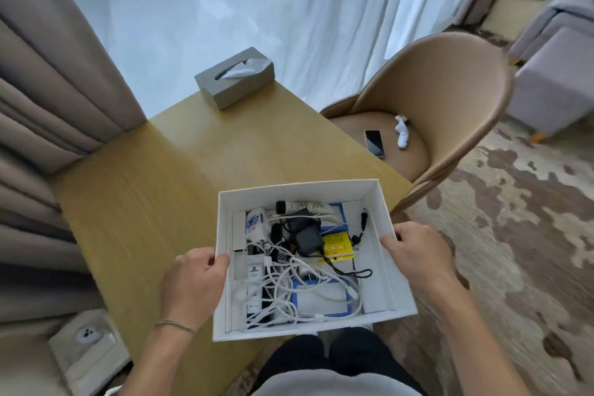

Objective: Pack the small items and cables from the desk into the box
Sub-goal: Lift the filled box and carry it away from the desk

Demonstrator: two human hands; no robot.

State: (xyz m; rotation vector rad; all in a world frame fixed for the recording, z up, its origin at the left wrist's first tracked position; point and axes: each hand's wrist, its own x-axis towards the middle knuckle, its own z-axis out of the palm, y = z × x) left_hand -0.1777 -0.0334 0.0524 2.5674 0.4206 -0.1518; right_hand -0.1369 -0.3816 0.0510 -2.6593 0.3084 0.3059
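A white open box [379,209] is held at the near edge of the wooden desk [167,177], partly past its corner. My left hand [193,276] grips the box's left wall, thumb over the rim. My right hand [414,254] grips the right wall. Inside lie tangled white cables [289,292], a dark charger [307,236], a yellow packet [337,246], a white tube with a black cap [302,206], a small white bottle with blue print [255,223] and blue-edged packets [321,299].
A grey tissue box [234,80] stands at the desk's far edge. A tan chair [450,100] to the right carries a phone [374,143] and a white object [402,132]. Curtains hang on the left; patterned carpet lies on the right.
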